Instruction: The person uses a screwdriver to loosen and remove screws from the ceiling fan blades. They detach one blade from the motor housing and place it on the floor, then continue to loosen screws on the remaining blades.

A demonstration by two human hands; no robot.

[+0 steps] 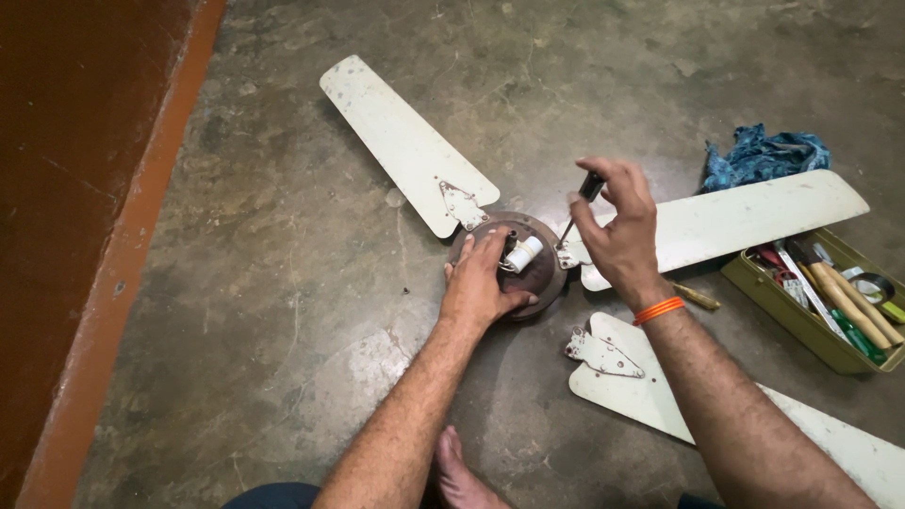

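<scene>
A ceiling fan lies on the concrete floor. Its round brown motor housing (pixel 539 273) carries a small white capacitor (pixel 524 253). My left hand (pixel 478 281) rests flat on the housing's left side, fingers spread. My right hand (pixel 617 229) grips a black-handled screwdriver (pixel 580 203) whose tip meets the metal bracket of the right cream blade (pixel 745 219). Another cream blade (pixel 401 137) stays attached at the upper left. A third blade (pixel 622 377), with its metal bracket, lies loose on the floor under my right forearm.
An olive green toolbox (pixel 801 316) full of hand tools sits at the right. A crumpled blue cloth (pixel 765 155) lies behind it. A wooden-handled tool (pixel 698 298) rests by my right wrist. A red-brown raised floor strip (pixel 85 207) runs along the left. My bare foot (pixel 457 471) shows at bottom.
</scene>
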